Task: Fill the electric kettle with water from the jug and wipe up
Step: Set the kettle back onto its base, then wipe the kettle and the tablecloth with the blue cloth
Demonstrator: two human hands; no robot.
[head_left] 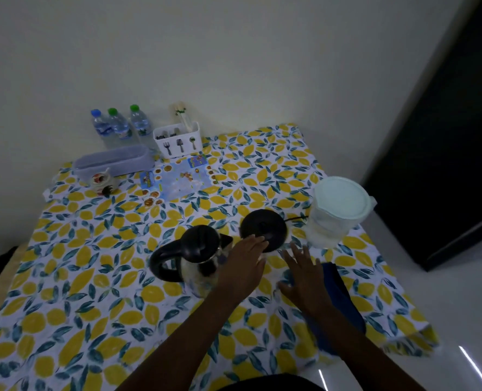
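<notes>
A steel electric kettle (pixel 197 261) with a black lid and handle stands on the lemon-print tablecloth (pixel 93 277), off its round black base (pixel 263 228). A clear plastic jug (pixel 333 215) with a pale lid holds water at the right edge. A blue cloth (pixel 338 294) lies near the front right. My left hand (pixel 244 266) hovers flat beside the kettle's right side, fingers reaching the base. My right hand (pixel 304 275) is spread open over the table, just left of the blue cloth. Neither hand holds anything.
Three water bottles (pixel 120 125) stand by the wall at the back, next to a white cutlery holder (pixel 177 141). A grey lidded box (pixel 113 162), a small ceramic pot (pixel 101 180) and a printed sheet (pixel 177 179) lie behind. The table's right edge drops to a white floor.
</notes>
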